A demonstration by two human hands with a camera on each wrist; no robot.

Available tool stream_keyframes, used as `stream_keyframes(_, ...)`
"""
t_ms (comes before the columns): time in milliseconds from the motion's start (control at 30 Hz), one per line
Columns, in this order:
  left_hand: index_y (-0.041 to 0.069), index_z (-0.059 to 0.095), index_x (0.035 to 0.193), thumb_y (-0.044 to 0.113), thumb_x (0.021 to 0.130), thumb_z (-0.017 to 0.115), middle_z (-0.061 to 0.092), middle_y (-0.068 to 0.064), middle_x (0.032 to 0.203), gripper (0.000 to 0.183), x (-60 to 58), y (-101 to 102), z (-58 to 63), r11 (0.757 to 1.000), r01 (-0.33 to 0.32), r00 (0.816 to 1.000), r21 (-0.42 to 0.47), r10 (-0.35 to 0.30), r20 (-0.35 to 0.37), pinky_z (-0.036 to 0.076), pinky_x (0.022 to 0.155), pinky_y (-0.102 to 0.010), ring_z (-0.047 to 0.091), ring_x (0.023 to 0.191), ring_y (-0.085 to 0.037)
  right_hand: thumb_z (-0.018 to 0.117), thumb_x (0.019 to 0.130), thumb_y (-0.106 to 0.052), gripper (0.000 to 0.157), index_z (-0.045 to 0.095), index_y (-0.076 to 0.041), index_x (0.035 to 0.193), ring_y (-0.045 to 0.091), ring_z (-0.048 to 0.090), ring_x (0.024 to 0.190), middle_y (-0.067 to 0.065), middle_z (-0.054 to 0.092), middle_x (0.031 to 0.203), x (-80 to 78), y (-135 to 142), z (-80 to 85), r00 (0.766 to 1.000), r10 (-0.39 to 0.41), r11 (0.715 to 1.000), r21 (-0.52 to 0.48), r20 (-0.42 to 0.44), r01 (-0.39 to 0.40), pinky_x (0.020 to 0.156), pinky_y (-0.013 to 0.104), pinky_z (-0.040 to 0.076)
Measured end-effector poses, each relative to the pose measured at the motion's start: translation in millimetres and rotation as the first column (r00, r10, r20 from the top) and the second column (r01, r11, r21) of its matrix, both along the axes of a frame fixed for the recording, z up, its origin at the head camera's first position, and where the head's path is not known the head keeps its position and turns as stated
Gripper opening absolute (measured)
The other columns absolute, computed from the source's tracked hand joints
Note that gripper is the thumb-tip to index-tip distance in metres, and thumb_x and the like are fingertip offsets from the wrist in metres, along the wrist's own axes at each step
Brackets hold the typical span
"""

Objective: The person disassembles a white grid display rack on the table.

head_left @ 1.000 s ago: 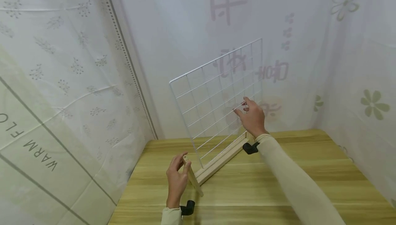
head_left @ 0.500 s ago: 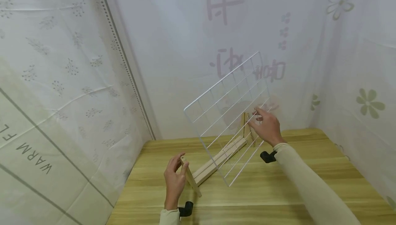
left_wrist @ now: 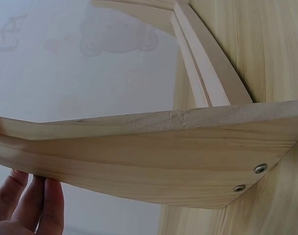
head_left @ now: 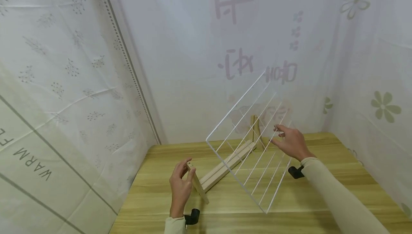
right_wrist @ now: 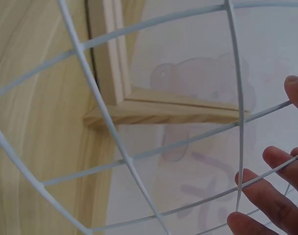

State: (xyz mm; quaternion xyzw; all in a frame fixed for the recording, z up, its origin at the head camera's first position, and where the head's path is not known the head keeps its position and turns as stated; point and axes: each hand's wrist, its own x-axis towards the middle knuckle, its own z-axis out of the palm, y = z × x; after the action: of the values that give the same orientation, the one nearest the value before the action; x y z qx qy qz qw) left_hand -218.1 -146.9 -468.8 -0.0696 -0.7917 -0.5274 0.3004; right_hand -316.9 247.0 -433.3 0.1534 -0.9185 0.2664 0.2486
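A white wire grid panel [head_left: 236, 105] hangs tilted over the table, its lower corner toward the front. My right hand [head_left: 291, 143] grips it by the wires near its right side; in the right wrist view the fingertips [right_wrist: 256, 188] lie across the wires. Behind the panel stands a wooden frame, with a grooved base bar [head_left: 222, 169] and an upright at each end. The far upright [head_left: 256, 130] shows through the grid. My left hand [head_left: 181, 187] holds the top of the near upright [head_left: 199, 185] between thumb and fingers. Two screw heads [left_wrist: 261, 168] sit low on that upright's outer face.
The wood-grain table [head_left: 309, 205] meets a printed white curtain [head_left: 180, 48] at its back edge. More curtain hangs on the left and right sides. A black wrist mount [head_left: 192, 217] shows on the left wrist and another [head_left: 296, 172] on the right.
The grid panel has come out of the base bar's groove, moved right and toward me, and tipped over. My right hand moved right and down with it. The left hand stays on the near upright.
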Motion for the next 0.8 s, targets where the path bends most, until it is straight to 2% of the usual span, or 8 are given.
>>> stream_keyframes(133, 0.0, 0.069, 0.12, 0.001, 0.088, 0.073, 0.066, -0.025, 0.118, 0.032, -1.1, -1.4, -0.7, 1.0, 0.009, 1.0, 0.005, -0.009, -0.008, 0.056, 0.093, -0.054, 0.07, 0.103, -0.038, 0.08, 0.081, -0.019, 0.051, 0.064, 0.003, 0.125, 0.033, 0.075, 0.081, 0.019, 0.076, 0.108, 2.3, 10.1, -8.5, 1.0, 0.005, 0.995, 0.096, 0.001, -0.005, 0.061, 0.04, 0.054)
stream_keyframes(267, 0.0, 0.069, 0.12, 0.001, 0.088, 0.074, 0.067, -0.023, 0.12, 0.032, -0.4, -1.8, -0.6, 1.0, 0.006, 1.0, 0.006, -0.006, 0.006, 0.056, 0.094, -0.052, 0.07, 0.104, -0.037, 0.082, 0.08, -0.022, 0.055, 0.063, 0.003, 0.125, 0.028, 0.072, 0.074, 0.019, 0.076, 0.107, 3.3, 19.0, -16.7, 1.0, 0.013, 0.984, 0.179, 0.008, -0.014, 0.053, 0.03, 0.047)
stream_keyframes(400, 0.001, 0.07, 0.118, 0.0, 0.087, 0.074, 0.068, -0.022, 0.116, 0.032, 2.8, -1.5, 1.5, 1.0, -0.006, 1.0, 0.006, 0.006, 0.027, 0.056, 0.093, -0.052, 0.07, 0.104, -0.036, 0.083, 0.08, -0.023, 0.056, 0.063, 0.004, 0.125, 0.023, 0.068, 0.067, 0.02, 0.075, 0.108, 4.9, 26.0, -23.0, 0.999, 0.019, 0.972, 0.234, 0.032, -0.026, 0.049, 0.028, 0.045)
stream_keyframes(567, -0.001, 0.07, 0.117, 0.0, 0.086, 0.076, 0.073, -0.019, 0.109, 0.031, 4.5, -1.5, 0.5, 1.0, -0.026, 0.998, 0.003, 0.026, 0.05, 0.057, 0.091, -0.054, 0.071, 0.102, -0.035, 0.082, 0.082, -0.023, 0.058, 0.061, 0.005, 0.128, 0.017, 0.061, 0.061, 0.022, 0.074, 0.112, 8.0, 32.2, -28.0, 0.997, 0.024, 0.958, 0.283, 0.077, -0.045, 0.051, 0.031, 0.047)
stream_keyframes(700, 0.0, 0.071, 0.117, 0.0, 0.084, 0.077, 0.075, -0.015, 0.109, 0.034, 0.6, -4.4, -13.8, 0.999, -0.054, 0.997, -0.004, 0.055, 0.046, 0.058, 0.089, -0.051, 0.072, 0.099, -0.029, 0.082, 0.082, -0.025, 0.059, 0.062, 0.004, 0.13, 0.014, 0.054, 0.058, 0.022, 0.075, 0.109, 8.9, 34.7, -31.4, 0.994, 0.016, 0.946, 0.32, 0.108, -0.05, 0.048, 0.025, 0.036)
stream_keyframes(767, 0.003, 0.071, 0.117, 0.0, 0.082, 0.079, 0.076, -0.013, 0.109, 0.036, -0.8, -6.7, -22.8, 0.997, -0.074, 0.997, -0.008, 0.075, 0.037, 0.059, 0.087, -0.047, 0.072, 0.098, -0.025, 0.083, 0.081, -0.025, 0.059, 0.063, 0.003, 0.129, 0.016, 0.057, 0.058, 0.021, 0.075, 0.107, 8.4, 35.1, -33.1, 0.994, 0.018, 0.938, 0.342, 0.105, -0.053, 0.046, 0.025, 0.034)
stream_keyframes(800, 0.004, 0.072, 0.117, 0.0, 0.081, 0.08, 0.076, -0.013, 0.109, 0.037, -1.5, -7.9, -27.5, 0.997, -0.08, 0.996, -0.003, 0.08, 0.033, 0.059, 0.087, -0.046, 0.071, 0.097, -0.023, 0.084, 0.08, -0.024, 0.059, 0.063, 0.003, 0.128, 0.019, 0.062, 0.062, 0.021, 0.075, 0.107, 8.0, 35.2, -34.0, 0.995, 0.023, 0.933, 0.355, 0.098, -0.056, 0.046, 0.026, 0.037)
